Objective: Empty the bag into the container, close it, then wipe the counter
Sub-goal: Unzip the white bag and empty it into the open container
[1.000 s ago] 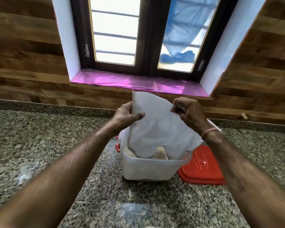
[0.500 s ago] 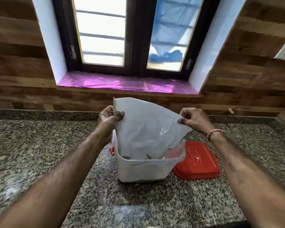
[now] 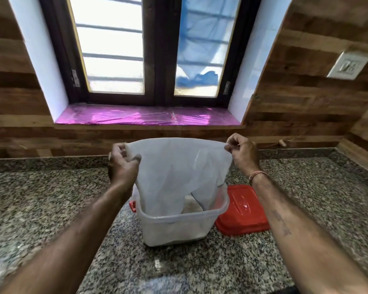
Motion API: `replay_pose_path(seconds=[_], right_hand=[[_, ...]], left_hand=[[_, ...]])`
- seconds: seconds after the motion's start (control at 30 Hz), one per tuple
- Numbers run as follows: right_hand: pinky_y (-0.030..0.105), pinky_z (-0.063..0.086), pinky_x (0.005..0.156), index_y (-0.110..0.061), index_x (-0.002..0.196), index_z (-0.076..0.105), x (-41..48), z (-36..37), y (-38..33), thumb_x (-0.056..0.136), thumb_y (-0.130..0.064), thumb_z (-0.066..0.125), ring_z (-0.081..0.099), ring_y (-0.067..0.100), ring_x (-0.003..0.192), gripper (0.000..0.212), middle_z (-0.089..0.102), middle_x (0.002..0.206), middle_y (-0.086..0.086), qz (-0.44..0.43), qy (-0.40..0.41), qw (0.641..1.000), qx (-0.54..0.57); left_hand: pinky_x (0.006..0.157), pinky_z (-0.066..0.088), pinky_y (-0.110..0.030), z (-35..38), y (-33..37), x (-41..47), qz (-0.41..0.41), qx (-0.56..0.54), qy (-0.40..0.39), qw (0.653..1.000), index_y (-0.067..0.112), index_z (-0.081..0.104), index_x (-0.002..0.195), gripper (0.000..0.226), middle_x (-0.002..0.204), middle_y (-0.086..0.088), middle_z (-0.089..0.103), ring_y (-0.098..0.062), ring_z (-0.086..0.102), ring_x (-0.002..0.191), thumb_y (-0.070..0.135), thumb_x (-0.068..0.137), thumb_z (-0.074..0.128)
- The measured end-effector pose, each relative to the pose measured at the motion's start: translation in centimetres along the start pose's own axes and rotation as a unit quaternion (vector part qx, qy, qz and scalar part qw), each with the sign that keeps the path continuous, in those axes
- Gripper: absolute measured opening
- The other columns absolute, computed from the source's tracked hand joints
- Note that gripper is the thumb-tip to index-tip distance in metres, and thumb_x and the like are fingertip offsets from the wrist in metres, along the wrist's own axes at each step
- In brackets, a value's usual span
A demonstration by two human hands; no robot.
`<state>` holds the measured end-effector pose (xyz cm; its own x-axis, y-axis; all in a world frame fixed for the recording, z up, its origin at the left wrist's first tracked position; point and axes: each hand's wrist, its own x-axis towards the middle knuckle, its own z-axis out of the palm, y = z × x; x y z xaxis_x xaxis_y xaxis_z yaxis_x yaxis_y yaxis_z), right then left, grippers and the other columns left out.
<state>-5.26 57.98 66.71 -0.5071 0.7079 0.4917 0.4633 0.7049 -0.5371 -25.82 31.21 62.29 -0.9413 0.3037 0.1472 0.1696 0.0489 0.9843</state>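
The bag hangs into the container at centre, taking up most of its mouth. The lid lies just right of it, blocking that side. Tabletop at left and bottom of frame gives me open passage.

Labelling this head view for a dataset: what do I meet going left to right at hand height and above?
left hand → white translucent plastic bag, held at both top corners → right hand → white wall switch plate
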Motion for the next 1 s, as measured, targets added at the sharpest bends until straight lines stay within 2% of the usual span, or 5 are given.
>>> replay_pose_path(seconds=[0.17,0.5,0.67,0.8,1.0], right_hand=[[0.013,0.054,0.061,-0.022,0.078,0.064,0.7,0.4,-3.0,0.083,0.009,0.072,0.064,-0.016,0.071,0.033,0.069,0.076,-0.010,-0.080,-0.006,0.996,0.024],[0.016,0.041,0.105,-0.024,0.158,0.028,-0.8,1.0,-2.9,0.102,-0.035,0.059,0.046,0.010,0.138,0.065,0.038,0.162,0.001,0.029,0.020,0.957,0.286],[0.035,0.044,0.068,-0.038,0.064,0.066,-4.1,4.5,1.9,0.081,-0.094,0.022,0.058,0.012,0.076,0.073,0.064,0.072,-0.010,0.013,-0.185,0.981,0.063],[0.042,0.050,0.106,-0.020,0.157,0.035,-1.9,3.5,-0.2,0.097,-0.063,0.050,0.062,0.010,0.123,0.075,0.065,0.131,-0.017,0.095,-0.143,0.931,0.323],[0.041,0.056,0.073,-0.012,0.075,0.071,-1.3,3.6,0.4,0.095,-0.055,0.061,0.074,0.016,0.075,0.049,0.078,0.077,0.006,0.004,-0.233,0.970,0.062]], left_hand=[[0.108,0.030,-0.050,4.2,6.2,-0.3,0.359,0.369,-0.012,0.857,0.022,0.045,0.146,0.070,0.139,-0.006,0.055,-0.029,0.049,0.130,0.058,0.088,0.061],[0.072,0.045,-0.030,11.4,9.3,-0.4,0.287,0.352,-0.086,0.887,0.027,0.080,0.097,0.023,0.095,0.001,0.078,-0.022,0.070,0.092,0.046,0.091,0.068],[0.074,0.042,-0.029,11.1,8.3,1.0,0.225,0.349,-0.054,0.908,0.028,0.079,0.100,0.024,0.103,0.004,0.078,-0.023,0.069,0.100,0.046,0.089,0.069],[0.072,0.042,-0.028,10.7,7.6,0.5,0.223,0.345,-0.069,0.909,0.026,0.080,0.095,0.020,0.097,0.005,0.078,-0.021,0.069,0.095,0.043,0.090,0.070],[0.071,0.043,-0.027,10.5,8.0,0.3,0.189,0.343,-0.015,0.920,0.027,0.079,0.095,0.023,0.096,0.001,0.077,-0.023,0.068,0.094,0.045,0.088,0.068]])
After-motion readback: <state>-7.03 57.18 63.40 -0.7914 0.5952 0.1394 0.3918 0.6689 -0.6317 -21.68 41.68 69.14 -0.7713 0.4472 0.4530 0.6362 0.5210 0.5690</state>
